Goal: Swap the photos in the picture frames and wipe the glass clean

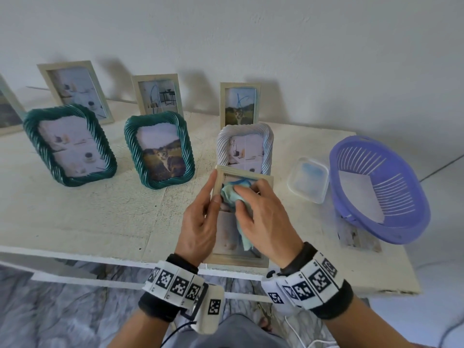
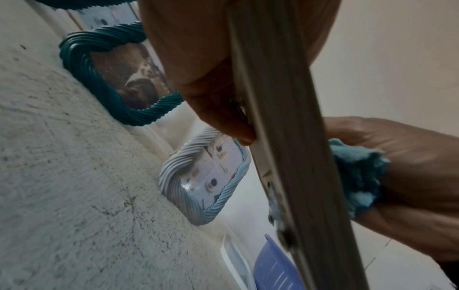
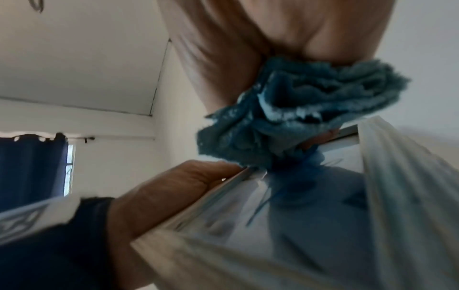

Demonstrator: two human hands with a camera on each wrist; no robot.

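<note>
**Cloth on the glass of the pale wooden frame**

Left hand (image 1: 198, 227) is gripping the left edge of the pale wooden frame (image 1: 238, 259), thumb on the front rail, forefinger lying straight up along the side; the left wrist view shows the other fingers wrapped behind the rail. Right hand (image 1: 261, 217) is clutching a bunched light-blue cloth (image 1: 229, 194) and pressing it against the upper part of the frame's glass, a loose tail of cloth hanging down over the pane. The two hands are sitting close together, each busy with its own thing, both meeting on the one frame.

The frame is being held over the near edge of the white table (image 1: 88, 217), tilted toward the person. A blue smear is showing on the glass just above the cloth.

Just behind it, a white rope-edged frame (image 1: 267, 144) is standing upright. Left of that, two green rope-edged frames: one with a cat photo (image 1: 130, 144), one with a pale still life (image 1: 32, 131). Along the wall, more plain wooden frames are leaning; two of them, the middle one (image 1: 157, 77) and the right one (image 1: 239, 85), are carrying blue scribbles on the glass.

To the right, a clear plastic tub (image 1: 296, 194) is sitting beside a purple slotted basket (image 1: 414, 222), which is tipped up on one side.
</note>
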